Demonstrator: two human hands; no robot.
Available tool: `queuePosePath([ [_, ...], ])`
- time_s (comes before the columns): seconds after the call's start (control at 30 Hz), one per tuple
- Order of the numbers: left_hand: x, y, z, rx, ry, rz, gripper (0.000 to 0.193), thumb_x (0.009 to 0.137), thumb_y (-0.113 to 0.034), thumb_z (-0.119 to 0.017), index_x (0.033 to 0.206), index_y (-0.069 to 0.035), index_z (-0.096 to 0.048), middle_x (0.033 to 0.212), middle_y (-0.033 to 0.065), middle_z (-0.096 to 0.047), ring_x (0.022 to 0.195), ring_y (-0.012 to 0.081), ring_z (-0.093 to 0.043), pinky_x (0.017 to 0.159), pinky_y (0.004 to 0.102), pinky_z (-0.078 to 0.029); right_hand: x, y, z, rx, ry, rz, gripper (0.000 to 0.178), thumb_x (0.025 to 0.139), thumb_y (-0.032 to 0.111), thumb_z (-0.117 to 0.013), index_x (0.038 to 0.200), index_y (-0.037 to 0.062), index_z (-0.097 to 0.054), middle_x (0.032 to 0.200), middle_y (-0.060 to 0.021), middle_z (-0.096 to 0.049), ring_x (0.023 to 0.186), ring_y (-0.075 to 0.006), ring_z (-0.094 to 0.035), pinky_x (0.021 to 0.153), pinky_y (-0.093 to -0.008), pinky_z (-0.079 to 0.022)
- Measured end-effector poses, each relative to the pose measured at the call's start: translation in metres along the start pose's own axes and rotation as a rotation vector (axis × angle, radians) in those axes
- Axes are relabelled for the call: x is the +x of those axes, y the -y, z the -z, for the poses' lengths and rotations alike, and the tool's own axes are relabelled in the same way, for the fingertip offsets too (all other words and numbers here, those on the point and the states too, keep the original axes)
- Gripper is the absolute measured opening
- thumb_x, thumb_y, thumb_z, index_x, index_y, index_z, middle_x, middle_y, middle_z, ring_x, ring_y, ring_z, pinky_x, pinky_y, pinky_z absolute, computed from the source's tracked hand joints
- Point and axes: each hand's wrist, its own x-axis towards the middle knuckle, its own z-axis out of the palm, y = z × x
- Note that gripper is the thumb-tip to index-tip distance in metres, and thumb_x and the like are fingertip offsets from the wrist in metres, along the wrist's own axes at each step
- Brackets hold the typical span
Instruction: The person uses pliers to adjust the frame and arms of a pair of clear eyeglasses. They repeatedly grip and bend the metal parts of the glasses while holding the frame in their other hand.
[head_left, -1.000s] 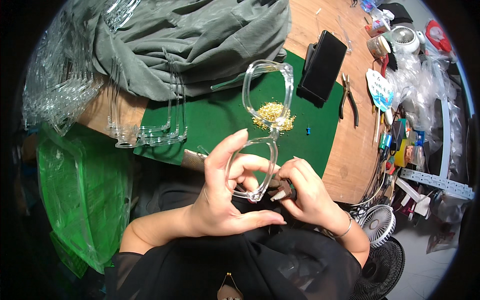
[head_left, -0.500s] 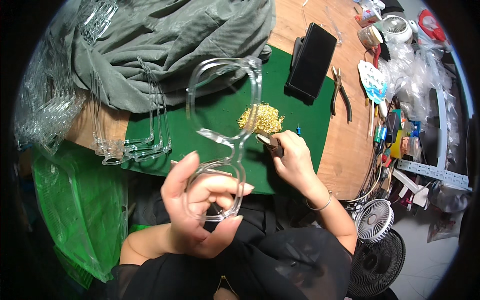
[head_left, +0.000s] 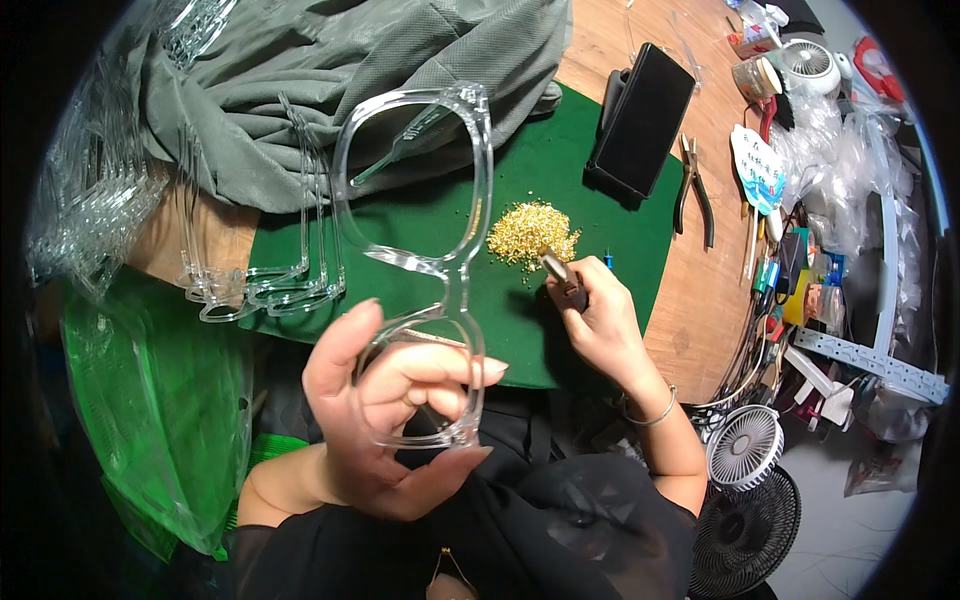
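Note:
My left hand (head_left: 400, 400) grips a clear plastic eyeglass frame (head_left: 482, 190) by its lower rim. The frame stands on end, one lens opening above the other, and seems to have no lenses. In my closed right hand (head_left: 610, 325) is a small dark hand tool (head_left: 563, 277) with a metal tip, its exact kind hidden by the fingers. That tip is at the lower right edge of a heap of tiny gold-coloured metal pieces (head_left: 530, 232) on a green mat (head_left: 600, 130). Whether it touches them I cannot tell.
Several clear frames (head_left: 270, 290) stand left on the mat's edge, with more piled (head_left: 90, 220) beyond. Grey cloth (head_left: 330, 110) covers the back left. A black phone (head_left: 645, 120) and pliers (head_left: 692, 195) lie right. Cables, plastic bags and a white fan (head_left: 745, 447) crowd the far right.
The eyeglass frame has shifted a little up and left in the view. My right hand and its tool have turned slightly beside the gold heap. The whole view has shifted slightly.

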Motion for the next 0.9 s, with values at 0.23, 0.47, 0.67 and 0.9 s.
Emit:
queuePosePath([
  [0.23,0.0,0.002,-0.007,0.12,0.076,0.018,0.103,0.066,0.013,-0.066,0.133,-0.01,0.01,0.11,0.0252,-0.05,0.079,0.0197,-0.062,0.069,0.029,-0.052,0.002,0.001,-0.011,-0.17,-0.07,0.123,0.02,0.067,0.004,-0.062,0.085,0.0058,-0.054,0.077,-0.0082,-0.052,0.075,-0.0258,-0.052,0.064,-0.0348,-0.035],
  [0.47,0.004,0.009,-0.018,-0.018,0.034,0.071,0.099,0.069,0.013,-0.064,0.134,-0.006,0.008,0.114,0.0265,-0.049,0.08,0.0192,-0.063,0.075,0.029,-0.052,0.004,0.002,-0.018,-0.249,-0.14,0.201,0.017,0.068,0.004,-0.064,0.082,0.0052,-0.055,0.072,-0.0076,-0.052,0.07,-0.0242,-0.053,0.062,-0.0336,-0.037],
  [0.67,0.0,0.01,-0.019,-0.029,0.006,0.044,0.094,0.071,0.014,-0.062,0.134,-0.006,0.005,0.116,0.0277,-0.047,0.082,0.0213,-0.063,0.077,0.0295,-0.051,-0.025,0.049,0.013,0.501,-0.097,0.184,0.013,0.071,-0.001,-0.062,0.078,0.0034,-0.053,0.073,-0.0089,-0.056,0.063,-0.0215,-0.055,0.062,-0.0292,-0.043],
  [0.9,-0.007,0.007,-0.025,-0.01,0.047,0.003,0.089,0.072,0.016,-0.058,0.134,-0.006,0.002,0.118,0.0284,-0.045,0.09,0.0249,-0.061,0.078,0.0303,-0.05,-0.03,0.074,0.007,0.558,-0.198,0.628,0.018,0.067,0.003,-0.071,0.078,0.0049,-0.057,0.069,-0.0035,-0.058,0.058,-0.016,-0.053,0.055,-0.0271,-0.038],
])
